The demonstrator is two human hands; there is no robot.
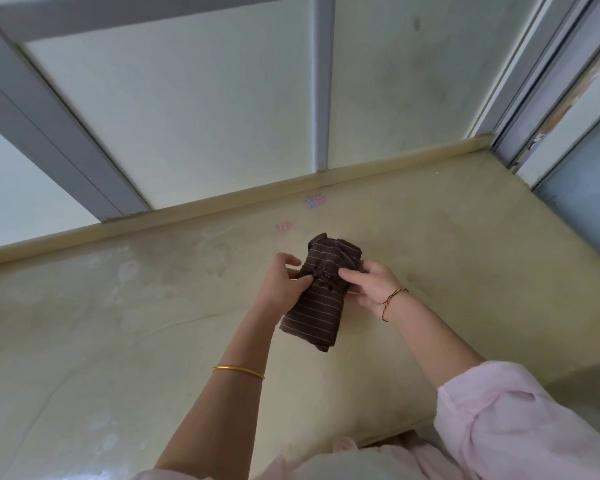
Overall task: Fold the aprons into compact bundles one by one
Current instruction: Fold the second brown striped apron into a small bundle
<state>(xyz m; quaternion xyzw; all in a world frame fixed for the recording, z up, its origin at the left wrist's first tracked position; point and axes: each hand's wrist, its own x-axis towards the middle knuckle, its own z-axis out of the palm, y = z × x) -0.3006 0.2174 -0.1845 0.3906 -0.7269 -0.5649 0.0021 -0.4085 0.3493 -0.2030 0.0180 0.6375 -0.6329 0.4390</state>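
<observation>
- I see the pale yellow tabletop [153, 323] carrying one brown striped apron [317, 299], already rolled into a bundle near the middle.
- My left hand [284, 278] and right hand [369, 284] each pinch the tie strings [324, 277] at the bundle's waist.
- I judge this the tying-off step; next, pull the knot snug without loosening the roll.

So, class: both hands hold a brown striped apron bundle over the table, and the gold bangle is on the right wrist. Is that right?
Not quite. The head view shows the gold bangle on the left forearm; the right wrist wears a thin cord bracelet. The rest stands: the left hand and right hand both hold the brown striped apron bundle over the table.
</observation>
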